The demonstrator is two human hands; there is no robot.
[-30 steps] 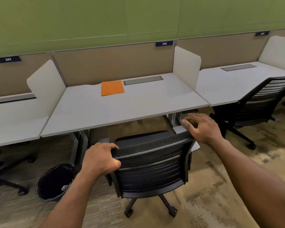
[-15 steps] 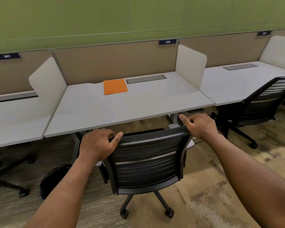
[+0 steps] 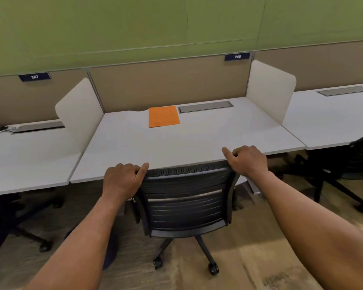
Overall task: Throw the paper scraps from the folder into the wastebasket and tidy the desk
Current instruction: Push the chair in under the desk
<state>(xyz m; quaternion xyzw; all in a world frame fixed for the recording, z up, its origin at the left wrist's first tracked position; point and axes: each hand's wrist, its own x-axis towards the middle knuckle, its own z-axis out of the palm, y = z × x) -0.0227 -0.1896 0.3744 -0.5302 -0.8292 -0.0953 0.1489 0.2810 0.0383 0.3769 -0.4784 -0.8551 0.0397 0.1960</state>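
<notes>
An orange folder (image 3: 164, 116) lies shut and flat at the back of the white desk (image 3: 197, 139), beside a grey cable hatch (image 3: 205, 106). A black mesh office chair (image 3: 187, 195) stands at the desk's front edge, its seat hidden under the top. My left hand (image 3: 122, 178) grips the top left corner of the chair's backrest. My right hand (image 3: 247, 162) grips the top right corner. The wastebasket is mostly hidden behind my left forearm; only a dark part (image 3: 110, 252) shows on the floor.
White dividers (image 3: 80, 114) (image 3: 270, 91) stand on both sides of the desk. Neighbouring desks (image 3: 25, 164) (image 3: 331, 116) adjoin left and right, each with a black chair (image 3: 344, 168) (image 3: 13, 222). Carpeted floor lies behind the chair.
Both hands have pushed the chair forward until its backrest meets the desk's front edge. My view has moved closer, and the wastebasket has slipped behind my left arm.
</notes>
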